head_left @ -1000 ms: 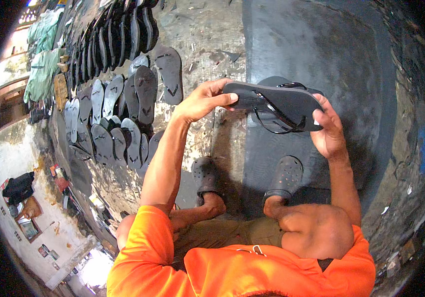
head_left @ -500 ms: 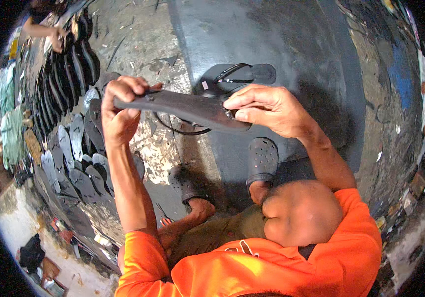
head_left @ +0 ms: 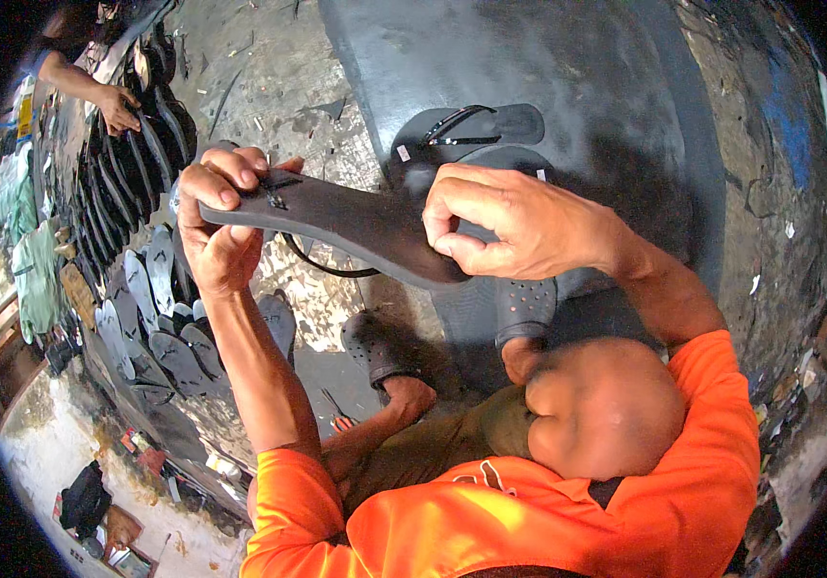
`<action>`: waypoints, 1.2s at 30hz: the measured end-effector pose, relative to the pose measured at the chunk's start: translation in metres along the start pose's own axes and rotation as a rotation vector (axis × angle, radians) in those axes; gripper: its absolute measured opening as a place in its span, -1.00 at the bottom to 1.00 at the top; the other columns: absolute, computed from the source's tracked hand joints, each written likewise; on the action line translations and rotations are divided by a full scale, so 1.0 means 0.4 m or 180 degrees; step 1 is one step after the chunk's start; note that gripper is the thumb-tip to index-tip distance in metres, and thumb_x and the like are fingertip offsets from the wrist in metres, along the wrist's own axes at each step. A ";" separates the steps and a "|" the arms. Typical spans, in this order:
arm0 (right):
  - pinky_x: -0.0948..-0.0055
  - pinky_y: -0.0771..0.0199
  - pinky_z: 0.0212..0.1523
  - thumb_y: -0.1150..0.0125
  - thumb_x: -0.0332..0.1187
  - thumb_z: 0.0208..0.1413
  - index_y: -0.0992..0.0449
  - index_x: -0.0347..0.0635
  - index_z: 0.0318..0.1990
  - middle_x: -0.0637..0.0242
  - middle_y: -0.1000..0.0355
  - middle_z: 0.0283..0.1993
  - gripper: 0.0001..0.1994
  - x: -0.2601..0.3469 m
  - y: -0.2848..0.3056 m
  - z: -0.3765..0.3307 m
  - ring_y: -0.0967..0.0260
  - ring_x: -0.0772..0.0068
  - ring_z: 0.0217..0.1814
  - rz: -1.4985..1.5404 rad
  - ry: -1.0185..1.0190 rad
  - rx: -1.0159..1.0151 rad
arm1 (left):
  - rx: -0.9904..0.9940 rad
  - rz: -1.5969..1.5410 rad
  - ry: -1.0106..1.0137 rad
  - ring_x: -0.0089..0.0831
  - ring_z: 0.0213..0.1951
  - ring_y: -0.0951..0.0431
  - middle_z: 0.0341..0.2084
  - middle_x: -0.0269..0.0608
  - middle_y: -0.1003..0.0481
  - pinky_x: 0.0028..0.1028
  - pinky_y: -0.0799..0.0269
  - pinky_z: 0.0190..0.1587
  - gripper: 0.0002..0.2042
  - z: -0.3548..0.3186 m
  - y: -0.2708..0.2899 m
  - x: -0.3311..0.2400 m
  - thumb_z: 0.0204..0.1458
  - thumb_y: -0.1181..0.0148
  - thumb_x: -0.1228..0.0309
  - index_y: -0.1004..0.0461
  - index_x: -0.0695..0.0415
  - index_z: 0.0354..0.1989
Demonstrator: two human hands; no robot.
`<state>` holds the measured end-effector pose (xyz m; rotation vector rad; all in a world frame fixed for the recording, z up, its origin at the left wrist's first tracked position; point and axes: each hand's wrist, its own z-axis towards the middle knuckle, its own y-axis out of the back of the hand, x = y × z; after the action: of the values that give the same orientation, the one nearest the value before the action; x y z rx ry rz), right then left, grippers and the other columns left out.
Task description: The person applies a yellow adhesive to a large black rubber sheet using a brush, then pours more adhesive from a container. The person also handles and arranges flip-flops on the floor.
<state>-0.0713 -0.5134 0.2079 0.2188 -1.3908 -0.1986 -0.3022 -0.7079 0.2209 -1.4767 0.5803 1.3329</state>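
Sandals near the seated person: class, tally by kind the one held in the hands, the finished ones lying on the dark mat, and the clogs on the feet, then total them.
Held sandal sole: 1
Strapped sandals on the mat: 2, partly overlapping
Clogs on feet: 2
Total: 5

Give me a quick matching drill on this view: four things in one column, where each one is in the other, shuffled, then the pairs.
Things:
1. Black sandal sole
2. Finished black flip-flop
3. Rows of dark soles
4. Another person's hand

Places:
A. Lying on the dark mat on the ground, beyond the hands
B. Reaching in at the upper left, by the far end of the rows
C. Held in the air between the left hand and the right hand
D. Laid out on the ground to the person's left

Pairs: 1-C, 2-A, 3-D, 4-B
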 end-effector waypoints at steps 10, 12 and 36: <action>0.33 -0.40 -0.21 -0.09 -0.45 0.08 -0.31 -0.24 -0.30 0.28 -0.36 -0.36 -0.90 -0.042 -0.051 -0.036 -0.36 0.37 -0.29 0.0729 -0.1037 -0.0510 | -0.0010 0.0008 0.0159 -0.26 -0.05 -0.37 -0.30 -0.27 -0.30 0.11 -0.32 0.17 -0.74 -0.014 0.031 0.034 -0.14 -0.32 0.47 -0.31 0.06 -0.36; 0.47 -0.44 -0.11 -0.02 -0.46 0.22 -0.35 -0.25 -0.26 0.39 -0.35 -0.31 -0.94 -0.057 -0.060 -0.046 -0.29 0.57 -0.26 0.0978 -0.1208 -0.0629 | 0.0017 -0.0026 0.0147 -0.26 -0.05 -0.38 -0.30 -0.27 -0.31 0.10 -0.32 0.16 -0.73 -0.012 0.029 0.036 -0.14 -0.33 0.47 -0.32 0.05 -0.35; 0.44 -0.45 -0.33 -0.05 -0.48 0.12 -0.35 -0.24 -0.33 0.35 -0.41 -0.36 -0.96 -0.031 -0.093 -0.036 -0.38 0.53 -0.36 0.1935 -0.1421 -0.0670 | 0.0295 -0.0595 0.0206 -0.29 -0.16 -0.41 -0.33 -0.21 -0.34 0.05 -0.47 0.03 -0.73 -0.014 0.011 0.066 -0.13 -0.38 0.44 -0.34 0.09 -0.36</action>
<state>-0.0593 -0.5453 0.1839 -0.4496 -1.7980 0.1226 -0.2964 -0.7074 0.1942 -1.4647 0.5247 1.1031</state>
